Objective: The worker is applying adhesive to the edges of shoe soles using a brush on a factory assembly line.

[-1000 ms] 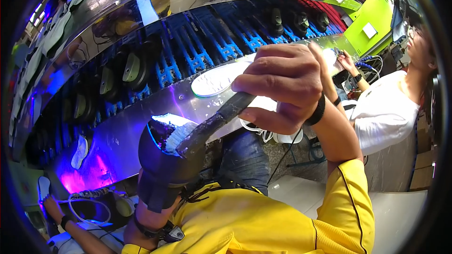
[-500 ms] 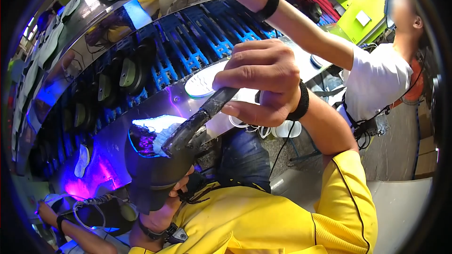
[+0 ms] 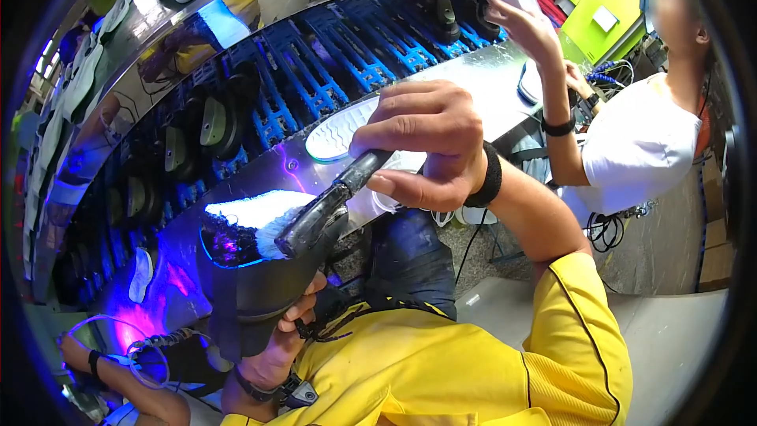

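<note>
My left hand grips a black shoe upper from the near side, its fingers wrapped round it. The upper's underside faces up and has a bright white area, with a dark patch beside it under bluish-purple light. In my right hand, fingers and thumb pinch the dark handle of a brush. The brush's pale bristles rest against that underside. Just beyond my right hand lies a white shoe sole on the metal ledge.
A conveyor with blue links runs beyond the ledge, carrying several black shoes. A co-worker in a white shirt stands at right, one hand over the line. Another person's hand is at lower left, near a pale sole.
The shoe upper and both my hands have shifted a little left and down, brush still on the underside. The co-worker's outstretched arm has drawn back and bent; black shoes now show on the far conveyor.
</note>
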A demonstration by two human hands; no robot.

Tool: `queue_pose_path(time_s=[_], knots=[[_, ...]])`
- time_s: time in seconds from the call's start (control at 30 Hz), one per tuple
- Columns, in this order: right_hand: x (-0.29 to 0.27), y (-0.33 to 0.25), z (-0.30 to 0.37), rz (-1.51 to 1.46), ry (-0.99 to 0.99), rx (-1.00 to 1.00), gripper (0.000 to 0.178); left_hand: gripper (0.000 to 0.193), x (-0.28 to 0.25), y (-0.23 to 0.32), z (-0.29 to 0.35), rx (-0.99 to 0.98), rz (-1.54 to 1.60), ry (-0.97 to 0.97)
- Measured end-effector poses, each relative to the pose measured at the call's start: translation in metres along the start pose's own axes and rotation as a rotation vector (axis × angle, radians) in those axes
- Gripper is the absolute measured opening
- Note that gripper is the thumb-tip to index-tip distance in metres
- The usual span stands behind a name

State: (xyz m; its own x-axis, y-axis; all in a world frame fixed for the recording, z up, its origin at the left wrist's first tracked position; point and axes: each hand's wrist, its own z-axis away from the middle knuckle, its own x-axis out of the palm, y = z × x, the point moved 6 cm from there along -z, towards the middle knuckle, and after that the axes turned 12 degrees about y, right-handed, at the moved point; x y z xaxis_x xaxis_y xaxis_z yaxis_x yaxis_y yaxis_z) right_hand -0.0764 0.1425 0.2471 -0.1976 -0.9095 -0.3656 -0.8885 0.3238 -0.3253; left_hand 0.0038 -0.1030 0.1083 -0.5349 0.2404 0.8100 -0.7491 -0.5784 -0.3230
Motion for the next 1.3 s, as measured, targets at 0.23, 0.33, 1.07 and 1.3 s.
queue_pose_path(time_s=[0.23, 0.33, 1.07, 1.3], knots=[[0.002, 0.006, 0.02, -0.033, 0.026, 0.085, 0.035, 0.031, -0.001, 0.003, -0.003, 0.019, -0.043, -0.034], [0.006, 0.009, 0.033, -0.044, 0.017, 0.152, 0.036, 0.033, -0.001, 0.004, -0.002, 0.041, -0.073, -0.032], [0.061, 0.059, 0.087, 0.174, -0.084, 1.08, 0.03, 0.058, -0.034, 0.074, -0.025, 0.326, -0.497, -0.045], [0.079, -0.043, 0.08, 0.449, 0.007, 0.427, 0.027, 0.068, -0.032, 0.094, -0.037, 0.43, -0.605, 0.006]])
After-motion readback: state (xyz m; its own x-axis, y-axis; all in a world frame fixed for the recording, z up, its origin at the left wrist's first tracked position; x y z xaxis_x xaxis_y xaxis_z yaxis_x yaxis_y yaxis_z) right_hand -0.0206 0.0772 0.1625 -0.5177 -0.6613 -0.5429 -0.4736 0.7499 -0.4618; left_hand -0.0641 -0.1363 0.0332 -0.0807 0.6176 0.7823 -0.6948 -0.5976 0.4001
